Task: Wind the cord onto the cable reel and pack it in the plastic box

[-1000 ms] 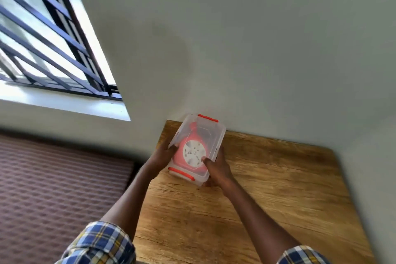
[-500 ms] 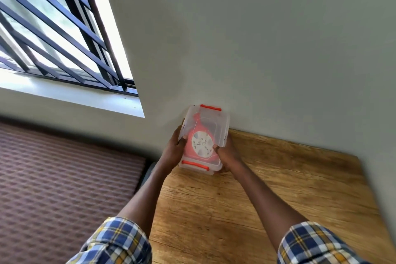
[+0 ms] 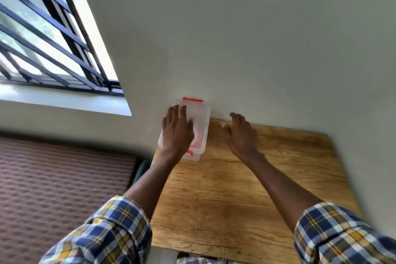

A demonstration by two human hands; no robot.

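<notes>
A plain pale grey-green wall (image 3: pixel 246 34) fills most of the view, and the far edge of a rectangular light-brown wooden desk (image 3: pixel 246 188) with visible grain meets it. Left of the desk lies a brown ribbed woven mat (image 3: pixel 60 188) on the floor, and above that, well left of the desk, a window with dark metal bars (image 3: pixel 49 34) sits over a white sill. Both forearms reach forward over the desk out of rolled blue, white and yellow checked sleeves (image 3: pixel 107 236). At the desk's far left corner, against the wall, rests the clear rectangular plastic box (image 3: pixel 200 122) with its lid on and red-orange clips at its far and near ends; the pink round cable reel (image 3: pixel 198 138) shows blurred through the lid, inside the box. The left hand (image 3: pixel 176 130) lies palm down on top of the box, covering its left half, wrist at the near end and straight fingers (image 3: pixel 179 111) spread flat toward the far clip, pressing or resting on the lid and curled round nothing. The right hand (image 3: pixel 241 133) hovers palm down over the desk just beside the box's right side and apart from it, fingers loosely bent and spread, holding nothing, fingertips near the wall.
</notes>
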